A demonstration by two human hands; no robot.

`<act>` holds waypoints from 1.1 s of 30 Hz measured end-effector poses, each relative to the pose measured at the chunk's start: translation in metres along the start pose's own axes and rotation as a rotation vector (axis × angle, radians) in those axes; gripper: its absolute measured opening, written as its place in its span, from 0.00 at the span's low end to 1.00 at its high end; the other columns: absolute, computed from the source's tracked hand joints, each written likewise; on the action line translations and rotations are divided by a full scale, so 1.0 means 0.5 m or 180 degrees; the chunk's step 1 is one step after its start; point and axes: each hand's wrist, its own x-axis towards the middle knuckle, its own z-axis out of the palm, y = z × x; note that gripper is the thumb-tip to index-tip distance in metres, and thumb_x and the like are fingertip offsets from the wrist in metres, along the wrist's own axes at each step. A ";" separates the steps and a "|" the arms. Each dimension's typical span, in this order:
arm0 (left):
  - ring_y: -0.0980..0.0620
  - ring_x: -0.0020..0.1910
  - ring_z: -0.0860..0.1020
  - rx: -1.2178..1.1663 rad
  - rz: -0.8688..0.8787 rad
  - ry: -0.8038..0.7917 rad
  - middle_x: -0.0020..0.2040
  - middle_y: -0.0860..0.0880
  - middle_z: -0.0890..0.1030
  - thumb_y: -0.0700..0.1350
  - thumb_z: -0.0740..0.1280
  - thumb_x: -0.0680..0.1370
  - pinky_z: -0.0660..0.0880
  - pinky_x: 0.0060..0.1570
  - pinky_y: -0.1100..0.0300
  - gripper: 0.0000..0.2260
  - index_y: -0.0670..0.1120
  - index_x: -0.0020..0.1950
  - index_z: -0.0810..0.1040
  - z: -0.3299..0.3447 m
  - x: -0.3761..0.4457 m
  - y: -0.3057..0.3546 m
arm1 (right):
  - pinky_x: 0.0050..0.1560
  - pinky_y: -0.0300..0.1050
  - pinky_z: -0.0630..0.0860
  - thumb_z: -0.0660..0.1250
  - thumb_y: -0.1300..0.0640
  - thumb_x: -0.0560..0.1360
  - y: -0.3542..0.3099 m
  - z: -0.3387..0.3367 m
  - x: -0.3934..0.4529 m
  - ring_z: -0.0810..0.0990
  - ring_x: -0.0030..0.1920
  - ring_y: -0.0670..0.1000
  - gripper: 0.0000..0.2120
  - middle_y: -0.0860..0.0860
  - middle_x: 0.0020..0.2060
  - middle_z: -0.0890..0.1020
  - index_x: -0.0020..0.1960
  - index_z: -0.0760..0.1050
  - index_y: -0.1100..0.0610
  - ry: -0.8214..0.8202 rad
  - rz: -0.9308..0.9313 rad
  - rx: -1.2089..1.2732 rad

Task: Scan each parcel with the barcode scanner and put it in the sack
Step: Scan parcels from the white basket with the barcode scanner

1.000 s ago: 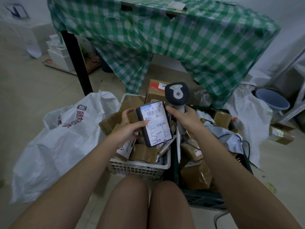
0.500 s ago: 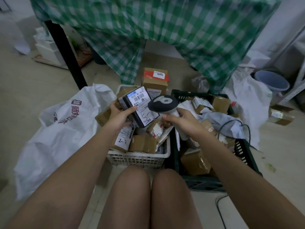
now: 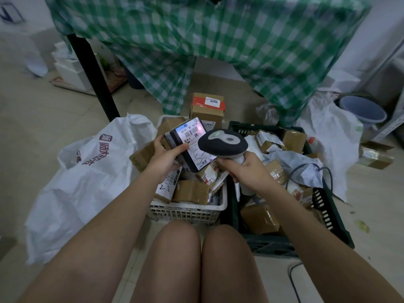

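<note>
Gripping a dark parcel point(image 3: 190, 145) labelled "501E M1 A218" at frame centre, the left hand point(image 3: 167, 157) fingers curl around it; right hand point(image 3: 244, 169) fingers clamp the barcode scanner point(image 3: 223, 144) handle.

Black parcel point(image 3: 189, 147), white label up, tilted; grey scanner point(image 3: 224, 143) head over it; white sack point(image 3: 87, 182) left.

The left hand point(image 3: 167, 157) holds a labelled parcel point(image 3: 190, 143) beside the barcode scanner point(image 3: 224, 143) gripped by the right hand point(image 3: 244, 169).

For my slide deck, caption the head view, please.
Left hand holds a labelled parcel under the right hand's barcode scanner.
</note>
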 end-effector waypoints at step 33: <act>0.45 0.56 0.80 -0.0629 0.0051 0.0091 0.60 0.44 0.79 0.50 0.64 0.79 0.80 0.45 0.53 0.18 0.52 0.69 0.70 -0.314 -0.202 0.013 | 0.54 0.49 0.80 0.80 0.46 0.59 -0.145 0.267 0.102 0.83 0.54 0.53 0.33 0.52 0.52 0.84 0.61 0.75 0.53 -0.1089 0.0190 0.0367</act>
